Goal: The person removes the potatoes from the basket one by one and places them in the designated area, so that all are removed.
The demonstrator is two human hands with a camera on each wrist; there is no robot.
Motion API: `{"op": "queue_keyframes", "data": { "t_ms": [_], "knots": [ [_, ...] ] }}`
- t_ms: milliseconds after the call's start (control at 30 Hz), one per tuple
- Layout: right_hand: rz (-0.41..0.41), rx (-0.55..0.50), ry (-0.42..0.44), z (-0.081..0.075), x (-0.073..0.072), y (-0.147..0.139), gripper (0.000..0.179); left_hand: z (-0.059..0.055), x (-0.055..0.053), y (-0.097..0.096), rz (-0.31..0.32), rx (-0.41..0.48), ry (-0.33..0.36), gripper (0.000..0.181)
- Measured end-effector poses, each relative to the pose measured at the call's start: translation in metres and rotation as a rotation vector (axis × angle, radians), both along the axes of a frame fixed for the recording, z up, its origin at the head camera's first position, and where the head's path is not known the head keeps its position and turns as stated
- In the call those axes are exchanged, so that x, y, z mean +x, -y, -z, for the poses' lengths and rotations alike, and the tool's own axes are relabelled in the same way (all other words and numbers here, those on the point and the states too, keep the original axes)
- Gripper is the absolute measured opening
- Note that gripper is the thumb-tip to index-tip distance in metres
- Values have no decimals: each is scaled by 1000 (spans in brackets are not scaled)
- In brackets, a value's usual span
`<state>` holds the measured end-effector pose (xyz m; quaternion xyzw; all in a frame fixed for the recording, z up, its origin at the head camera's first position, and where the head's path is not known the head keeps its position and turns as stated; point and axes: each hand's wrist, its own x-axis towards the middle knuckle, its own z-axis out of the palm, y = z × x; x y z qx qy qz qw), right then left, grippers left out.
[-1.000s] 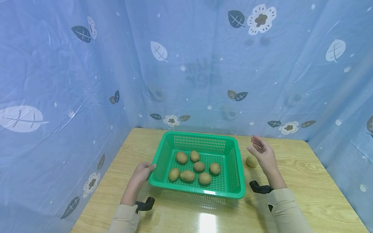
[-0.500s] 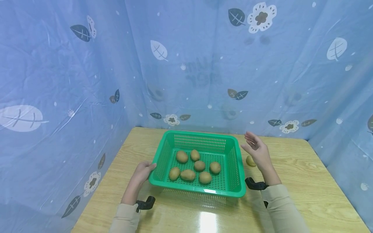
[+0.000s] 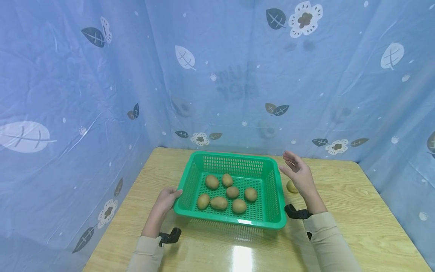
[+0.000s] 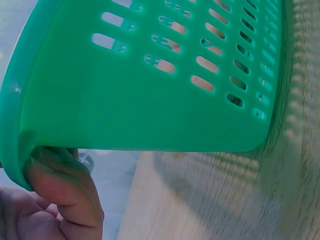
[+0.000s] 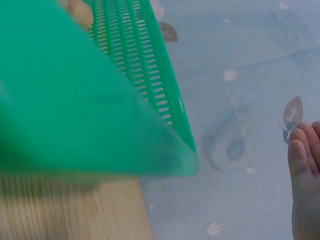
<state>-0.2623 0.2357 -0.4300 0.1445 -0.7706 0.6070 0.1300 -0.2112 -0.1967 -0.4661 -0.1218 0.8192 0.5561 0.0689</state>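
Note:
A green plastic basket (image 3: 224, 218) with slotted walls stands on the wooden table and holds several potatoes (image 3: 219, 203). My left hand (image 3: 164, 200) grips its left rim, thumb on top; the left wrist view shows the curled fingers (image 4: 70, 195) under the rim's lip. Just beyond the right rim hovers my right hand (image 3: 299, 175), fingers extended and thumb spread, holding nothing. The right wrist view shows that hand (image 5: 306, 175) apart from the basket wall (image 5: 75, 110). A single potato (image 3: 291, 186) lies on the table, partly hidden behind the right hand.
The wooden table (image 3: 346, 204) meets a blue patterned curtain (image 3: 238, 94) at the back and both sides. Black wrist mounts (image 3: 171, 236) are strapped near each sleeve. Light glares off the table's front part.
My right hand has moved left and slightly away from me, from beside the loose potato toward the basket's right rim. The left hand keeps its grip, and the basket stays in place.

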Motion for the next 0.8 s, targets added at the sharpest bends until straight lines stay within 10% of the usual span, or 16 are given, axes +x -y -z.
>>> {"op": "queue_keyframes", "data": {
  "t_ms": [800],
  "knots": [
    [-95, 5, 45, -1, -7, 25, 60, 0, 0, -1, -8, 5, -9, 32]
  ]
}}
